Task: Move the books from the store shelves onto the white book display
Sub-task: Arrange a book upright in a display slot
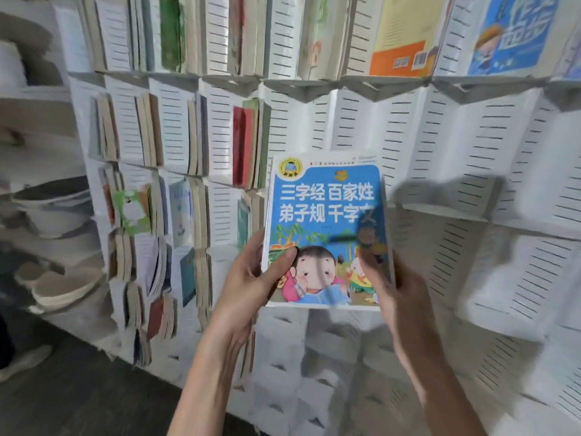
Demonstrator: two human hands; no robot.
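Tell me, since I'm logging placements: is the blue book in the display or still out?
Out. Left hand and right hand hold the blue book by its lower corners, in front of the white display.

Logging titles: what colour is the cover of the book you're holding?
Mainly blue, with white lettering, on the book; head view.

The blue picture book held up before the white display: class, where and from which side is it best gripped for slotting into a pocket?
Grip the blue picture book by its lower side edges, as the left hand and right hand do now, coming from below. It stands upright with its cover facing the person, so its top stays free, probably easing entry into the white display.
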